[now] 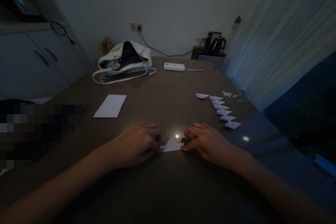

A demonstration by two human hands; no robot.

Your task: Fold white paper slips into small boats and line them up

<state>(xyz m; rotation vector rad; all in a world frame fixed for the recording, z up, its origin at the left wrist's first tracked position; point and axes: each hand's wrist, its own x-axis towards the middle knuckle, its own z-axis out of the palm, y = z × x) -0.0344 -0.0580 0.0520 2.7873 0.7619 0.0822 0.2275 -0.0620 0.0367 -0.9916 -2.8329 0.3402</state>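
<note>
A small piece of folded white paper (172,145) lies on the brown table in front of me, peaked in the middle with a flat strip along its near edge. My left hand (143,142) pinches its left corner between thumb and fingers. At the opposite corner, my right hand (203,140) grips the paper with thumb and fingertips. To the right, several folded paper boats (222,112) sit in a slanting row. A stack of white paper sheets (111,106) rests on the left part of the table.
A white handbag (126,61) stands open at the back left. Near the far edge lies a white power bank (174,67) with a short cable. Torn paper scraps (231,94) are at the right edge. A kettle (217,44) stands on a low cabinet beyond the table.
</note>
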